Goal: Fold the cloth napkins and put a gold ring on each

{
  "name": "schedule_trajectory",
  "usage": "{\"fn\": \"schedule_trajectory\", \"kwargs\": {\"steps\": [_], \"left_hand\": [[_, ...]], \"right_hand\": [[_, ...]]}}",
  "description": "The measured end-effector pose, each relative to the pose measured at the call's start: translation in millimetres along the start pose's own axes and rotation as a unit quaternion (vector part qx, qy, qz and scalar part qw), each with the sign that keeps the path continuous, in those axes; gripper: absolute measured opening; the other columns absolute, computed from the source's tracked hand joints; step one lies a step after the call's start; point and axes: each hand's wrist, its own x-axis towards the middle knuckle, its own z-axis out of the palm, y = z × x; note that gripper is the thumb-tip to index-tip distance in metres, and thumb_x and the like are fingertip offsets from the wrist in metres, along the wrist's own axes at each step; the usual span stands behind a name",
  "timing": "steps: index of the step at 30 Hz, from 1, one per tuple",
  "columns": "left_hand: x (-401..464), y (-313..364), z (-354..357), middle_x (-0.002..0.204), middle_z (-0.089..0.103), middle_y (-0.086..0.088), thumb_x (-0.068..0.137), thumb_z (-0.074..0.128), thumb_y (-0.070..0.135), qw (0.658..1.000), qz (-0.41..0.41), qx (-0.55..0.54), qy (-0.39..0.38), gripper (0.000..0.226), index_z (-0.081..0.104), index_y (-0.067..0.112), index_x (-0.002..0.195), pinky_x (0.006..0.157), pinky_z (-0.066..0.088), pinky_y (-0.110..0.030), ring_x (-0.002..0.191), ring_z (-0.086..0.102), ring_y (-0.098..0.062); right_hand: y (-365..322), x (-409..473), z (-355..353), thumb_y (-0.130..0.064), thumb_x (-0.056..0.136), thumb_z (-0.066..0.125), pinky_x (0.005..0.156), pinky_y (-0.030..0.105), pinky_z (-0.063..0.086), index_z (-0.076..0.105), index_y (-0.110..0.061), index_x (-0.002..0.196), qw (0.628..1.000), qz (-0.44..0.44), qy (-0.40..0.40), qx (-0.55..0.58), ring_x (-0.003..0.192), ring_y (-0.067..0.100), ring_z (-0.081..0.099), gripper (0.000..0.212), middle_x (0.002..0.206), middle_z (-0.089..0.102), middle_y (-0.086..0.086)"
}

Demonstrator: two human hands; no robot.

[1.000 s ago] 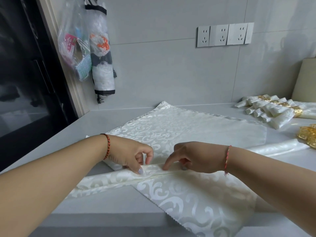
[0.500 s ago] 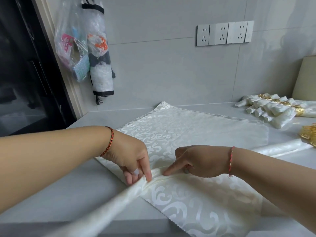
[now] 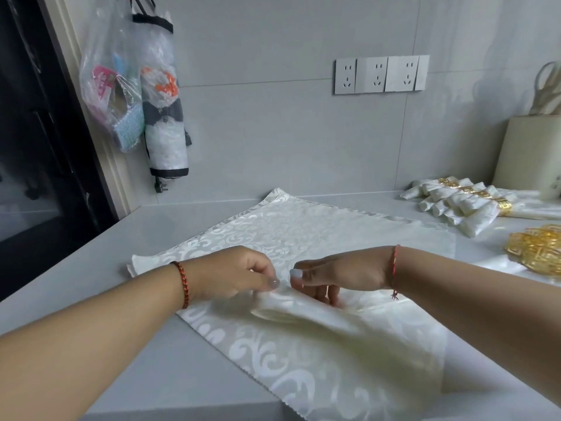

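A rolled white cloth napkin (image 3: 306,314) lies doubled over across the middle of the counter, blurred, its far end (image 3: 498,267) running toward the right. My left hand (image 3: 233,273) pinches the napkin at the bend with thumb and fingers. My right hand (image 3: 340,276) holds the same bend from the right, fingers curled on the cloth. Under both lies a flat white patterned napkin (image 3: 303,235). Several loose gold rings (image 3: 537,253) are heaped at the right edge. Behind them lie several finished rolled napkins with gold rings (image 3: 464,202).
The grey counter (image 3: 100,268) ends at a front edge near the bottom. A black oven door (image 3: 33,153) fills the left side. Plastic bags (image 3: 136,95) hang on the wall. Wall sockets (image 3: 381,74) sit above; a cream bag (image 3: 534,153) stands far right.
The rolled napkin's left half has swung from the left, round the front, over to the right, so the roll is now doubled over. My hands have come closer together at the bend.
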Motion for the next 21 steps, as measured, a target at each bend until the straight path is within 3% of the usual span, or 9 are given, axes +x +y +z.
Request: {"fn": "schedule_trajectory", "kwargs": {"steps": [2, 4, 7, 10, 13, 17, 21], "left_hand": [[6, 0, 12, 0.062, 0.05, 0.008, 0.09, 0.067, 0.021, 0.996, 0.016, -0.069, 0.046, 0.023, 0.059, 0.016, 0.069, 0.056, 0.034, -0.012, 0.056, 0.042, -0.001], [14, 3, 25, 0.06, 0.049, 0.003, 0.088, 0.066, 0.018, 0.982, 0.038, -0.175, 0.066, 0.021, 0.058, 0.008, 0.072, 0.051, 0.034, -0.012, 0.052, 0.042, -0.003], [26, 6, 37, 0.061, 0.053, -0.01, 0.087, 0.067, 0.018, 0.952, 0.037, -0.298, 0.066, 0.02, 0.059, 0.007, 0.073, 0.051, 0.041, -0.018, 0.049, 0.05, -0.013], [33, 8, 46, 0.049, 0.048, -0.01, 0.094, 0.059, 0.02, 0.971, 0.019, -0.229, 0.072, 0.022, 0.058, 0.003, 0.08, 0.053, 0.043, -0.021, 0.042, 0.047, -0.016], [38, 12, 53, 0.045, 0.049, -0.003, 0.096, 0.055, 0.033, 0.986, -0.008, -0.155, 0.068, 0.036, 0.054, 0.001, 0.08, 0.055, 0.042, -0.022, 0.042, 0.044, -0.019], [44, 19, 52, 0.056, 0.058, -0.007, 0.103, 0.037, 0.033, 0.994, -0.029, -0.103, 0.032, 0.042, 0.053, 0.007, 0.074, 0.056, 0.042, -0.025, 0.043, 0.046, -0.016], [53, 24, 54, 0.054, 0.06, -0.002, 0.099, 0.043, 0.023, 0.998, -0.044, -0.044, 0.001, 0.037, 0.054, 0.012, 0.066, 0.061, 0.043, -0.025, 0.042, 0.045, -0.01]], "right_hand": [[6, 2, -3, -0.05, 0.098, 0.038, 0.088, 0.036, 0.046, 0.049, -0.024, 0.088, 0.999, 0.015, 0.01, -0.038, 0.083, 0.019, 0.055, 0.03, 0.093, 0.061, 0.006], [11, 4, -3, -0.043, 0.1, 0.04, 0.089, 0.038, 0.049, 0.051, -0.02, 0.089, 1.0, 0.023, 0.009, -0.02, 0.082, 0.018, 0.061, 0.028, 0.088, 0.067, 0.002], [14, 4, -4, -0.03, 0.104, 0.034, 0.092, 0.042, 0.05, 0.056, -0.015, 0.084, 0.999, 0.019, 0.006, 0.047, 0.084, 0.024, 0.062, 0.033, 0.087, 0.066, 0.009], [18, 4, -5, -0.041, 0.1, 0.035, 0.09, 0.036, 0.054, 0.058, -0.013, 0.085, 0.998, 0.042, 0.031, 0.033, 0.084, 0.022, 0.068, 0.039, 0.093, 0.072, 0.013], [21, 1, -6, -0.057, 0.088, 0.045, 0.076, 0.026, 0.054, 0.059, -0.013, 0.083, 0.994, 0.068, 0.081, 0.022, 0.071, 0.01, 0.069, 0.046, 0.082, 0.075, 0.003], [31, -7, -18, -0.037, 0.099, 0.04, 0.066, 0.02, 0.051, 0.062, -0.011, 0.082, 0.987, 0.114, 0.115, -0.024, 0.064, 0.011, 0.066, 0.038, 0.08, 0.074, 0.005], [44, -13, -26, -0.037, 0.1, 0.041, 0.073, 0.023, 0.05, 0.066, -0.015, 0.08, 0.98, 0.15, 0.09, -0.097, 0.058, 0.007, 0.058, 0.038, 0.07, 0.069, -0.005]]}}
